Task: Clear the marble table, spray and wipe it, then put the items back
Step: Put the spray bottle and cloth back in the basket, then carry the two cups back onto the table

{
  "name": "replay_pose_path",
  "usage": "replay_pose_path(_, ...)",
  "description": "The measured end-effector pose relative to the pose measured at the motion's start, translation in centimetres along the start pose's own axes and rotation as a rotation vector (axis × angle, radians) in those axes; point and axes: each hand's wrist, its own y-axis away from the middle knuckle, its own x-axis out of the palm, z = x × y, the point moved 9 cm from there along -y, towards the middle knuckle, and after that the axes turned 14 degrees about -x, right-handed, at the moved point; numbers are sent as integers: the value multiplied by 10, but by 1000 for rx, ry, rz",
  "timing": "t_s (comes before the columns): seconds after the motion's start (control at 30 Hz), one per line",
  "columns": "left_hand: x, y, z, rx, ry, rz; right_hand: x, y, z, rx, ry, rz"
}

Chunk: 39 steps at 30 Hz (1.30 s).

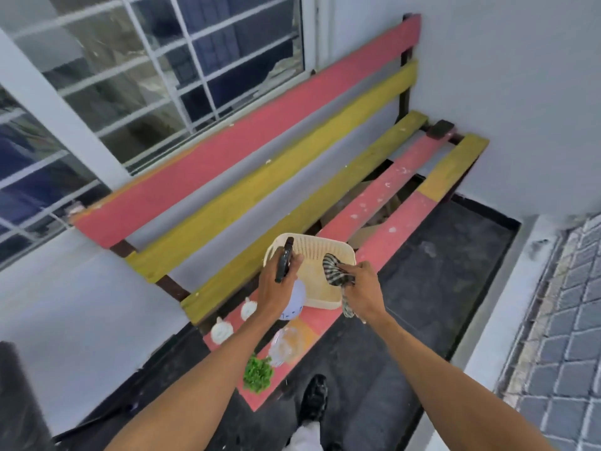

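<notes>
My left hand (276, 288) grips the black trigger head of a spray bottle (294, 302), whose pale body shows below my fingers, over the bench seat. My right hand (362, 289) pinches a black-and-white checked cloth (336, 271) that hangs partly over a cream plastic basket (312, 247) standing on the seat. Two small white figurines (222, 331) (248, 308), a clear glass item (283, 348) and a small green plant (258, 374) sit on the near end of the seat. No marble table is in view.
The red and yellow slatted wooden bench (260, 177) stands against a white wall under a barred window (156, 76). A dark object (440, 128) lies on its far end. Dark floor (439, 271) lies in front, with grey paving (566, 336) to the right. My shoe (313, 400) is below.
</notes>
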Motion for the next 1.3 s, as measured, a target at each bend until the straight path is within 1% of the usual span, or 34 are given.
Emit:
replay_pose_path(0.1, 21, -51, 14, 24, 53, 16, 31, -40, -27, 46, 19, 57)
replay_pose_path(0.27, 55, -132, 75, -66, 75, 79, 89, -102, -69, 128, 45, 131)
replay_pose_path(0.4, 87, -173, 123, -160, 34, 251, 126, -136, -93, 173, 143, 178)
replay_pose_path(0.47, 98, -192, 147, -168, -24, 320, 145, -148, -107, 196, 163, 193)
replay_pose_path(0.53, 104, -202, 171, -198, -138, 375, 164, -150, -123, 220, 161, 233)
replay_pose_path(0.63, 107, -204, 206, -276, -274, 472, 195, -146, -147, 262, 163, 372)
replay_pose_path(0.73, 104, -203, 211, -289, -357, 503, 213, -140, -167, 296, 130, 485)
replay_pose_path(0.83, 96, -200, 206, -290, -434, 519, 209, -141, -168, 281, 105, 448)
replay_pose_path(0.93, 79, -185, 199, -320, -439, 535, 185, -136, -133, 239, 46, 321)
replay_pose_path(1.03, 54, -164, 178, -316, -397, 474, 151, -118, -86, 184, 6, 106)
replay_pose_path(1.1, 27, -144, 158, -287, -326, 355, 132, -97, -49, 52, 32, -49)
replay_pose_path(1.17, -9, -119, 148, -251, -255, 201, 125, -68, -17, -79, 49, -168)
replay_pose_path(1.23, -46, -88, 152, -251, -188, 68, 132, -39, 9, -158, 57, -191)
replay_pose_path(1.3, -81, -57, 173, -318, -141, -56, 156, -16, 28, -196, 16, -107)
